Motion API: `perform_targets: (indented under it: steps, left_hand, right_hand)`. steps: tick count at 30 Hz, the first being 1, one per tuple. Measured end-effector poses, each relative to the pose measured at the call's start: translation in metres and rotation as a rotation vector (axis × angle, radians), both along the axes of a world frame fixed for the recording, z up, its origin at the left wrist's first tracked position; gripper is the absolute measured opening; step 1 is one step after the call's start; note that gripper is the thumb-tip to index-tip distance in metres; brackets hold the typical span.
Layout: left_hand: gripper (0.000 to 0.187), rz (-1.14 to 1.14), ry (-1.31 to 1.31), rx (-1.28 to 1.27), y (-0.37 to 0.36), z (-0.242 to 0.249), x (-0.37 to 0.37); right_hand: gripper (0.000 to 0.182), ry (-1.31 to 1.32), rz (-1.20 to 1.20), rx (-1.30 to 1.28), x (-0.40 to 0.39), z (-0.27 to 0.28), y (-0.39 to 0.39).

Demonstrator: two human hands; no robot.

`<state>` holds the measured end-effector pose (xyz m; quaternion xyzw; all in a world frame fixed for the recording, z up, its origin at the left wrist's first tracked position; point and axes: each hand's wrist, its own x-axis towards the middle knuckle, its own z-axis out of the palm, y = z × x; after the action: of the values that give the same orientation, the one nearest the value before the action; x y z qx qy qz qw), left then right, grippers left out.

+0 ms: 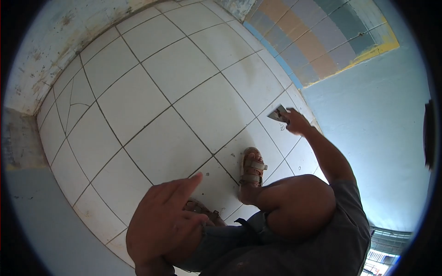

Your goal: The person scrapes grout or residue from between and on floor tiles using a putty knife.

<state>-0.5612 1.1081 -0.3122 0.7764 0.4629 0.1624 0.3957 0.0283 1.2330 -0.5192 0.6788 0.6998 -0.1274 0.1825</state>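
Scraping looks like the step in hand: the right hand [297, 122] is closed around a small scraper [277, 113], its blade down on the white tiled floor [152, 96] near the blue wall [368, 119]. The left hand [161, 221] hangs empty, fingers loosely open, above the knee. Next, I judge, steady pressure along the tile surface. No containers are in view.

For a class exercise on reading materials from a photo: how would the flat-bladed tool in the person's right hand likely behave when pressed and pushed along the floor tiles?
The scraper shows a thin, flat grey blade, so it probably flexes slightly yet stays fairly stiff. The right hand holds it alone, so it seems light. On the glossy tiles it would likely slide easily.
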Motion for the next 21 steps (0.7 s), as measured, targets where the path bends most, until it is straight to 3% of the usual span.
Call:
perform_targets:
  steps: [6, 11, 14, 21]
  left_hand:
    - [0.082, 0.041, 0.055, -0.023, 0.0, -0.005, 0.001]
    - [0.084, 0.132, 0.117, -0.067, -0.004, 0.002, 0.005]
    - [0.086, 0.159, 0.144, -0.098, 0.001, 0.001, 0.012]
    - [0.093, 0.19, 0.117, -0.169, 0.02, -0.01, 0.03]
  right_hand:
    - [0.048, -0.066, 0.01, -0.052, -0.07, 0.037, 0.101]
    - [0.041, -0.121, 0.064, -0.057, -0.08, -0.038, 0.139]
    - [0.047, -0.058, 0.047, -0.053, -0.034, -0.108, 0.114]
    - [0.051, -0.057, -0.241, -0.391, 0.081, -0.061, -0.079]
